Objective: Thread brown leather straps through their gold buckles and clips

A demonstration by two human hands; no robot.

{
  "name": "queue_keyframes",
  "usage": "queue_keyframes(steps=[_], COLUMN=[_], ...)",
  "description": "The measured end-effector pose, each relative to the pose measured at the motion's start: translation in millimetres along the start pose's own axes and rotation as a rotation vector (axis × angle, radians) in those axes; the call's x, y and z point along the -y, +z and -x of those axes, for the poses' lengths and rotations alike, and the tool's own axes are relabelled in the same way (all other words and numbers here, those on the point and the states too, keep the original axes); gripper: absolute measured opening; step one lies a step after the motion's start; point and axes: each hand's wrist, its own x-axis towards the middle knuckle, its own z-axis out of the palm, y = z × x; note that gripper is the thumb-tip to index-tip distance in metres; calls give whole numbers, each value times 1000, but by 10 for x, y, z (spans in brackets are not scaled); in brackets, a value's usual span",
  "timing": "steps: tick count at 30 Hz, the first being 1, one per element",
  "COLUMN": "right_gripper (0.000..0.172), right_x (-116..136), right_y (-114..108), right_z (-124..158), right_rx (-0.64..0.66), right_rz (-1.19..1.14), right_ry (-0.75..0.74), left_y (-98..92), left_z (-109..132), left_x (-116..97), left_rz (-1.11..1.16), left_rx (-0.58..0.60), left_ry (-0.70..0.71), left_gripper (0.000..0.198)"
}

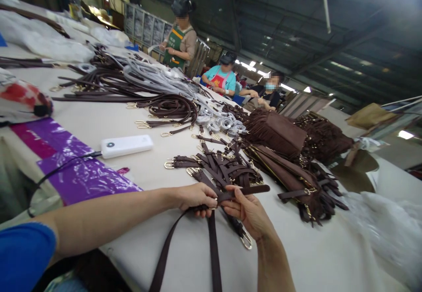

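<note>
In the head view, the brown strap (256, 189) is held up between the two hands above the near part of the pale table (237, 270), its rounded free end pointing to the right and two lengths of dark strap, one (214, 252) dropping almost straight and the other (166, 250) curving, hanging towards the near edge. The pull of those lengths could twist the strap or draw it out of the fingertips if the grasp slackened. The heap of short straps (231, 164) lies just behind the hands, so a loose end could snag among its hooks, and a gold clip (246, 240) below the right hand could catch too; whether that clip belongs to the held strap cannot be told. The left hand (198, 199) is closed, thumb and curled fingers pinching the strap where its parts meet, though the fingers hide the exact join. The right hand (245, 208) is narrow rather than wide, its thumb and forefinger nipping the strap near the free end while the other fingers sit bent beneath. Further right, well apart from the left hand, lies a fringed brown bag (280, 134).
</note>
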Motion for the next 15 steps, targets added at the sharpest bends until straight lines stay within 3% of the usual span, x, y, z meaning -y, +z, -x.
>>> queue_keyframes(steps=[3, 8, 15], right_gripper=[52, 50, 50], right_x=[-17, -37, -24], right_y=[4, 12, 22], right_z=[2, -10, -15], right_rx=[15, 34, 33], right_rz=[-9, -42, -69], right_ry=[-29, -31, -32], left_y=[-53, -108, -63], left_z=[5, 9, 5], left_x=[-50, -100, -84], left_rz=[87, 154, 162], left_rx=[21, -8, -64], left_ry=[-27, -22, 10], left_gripper=[14, 31, 16])
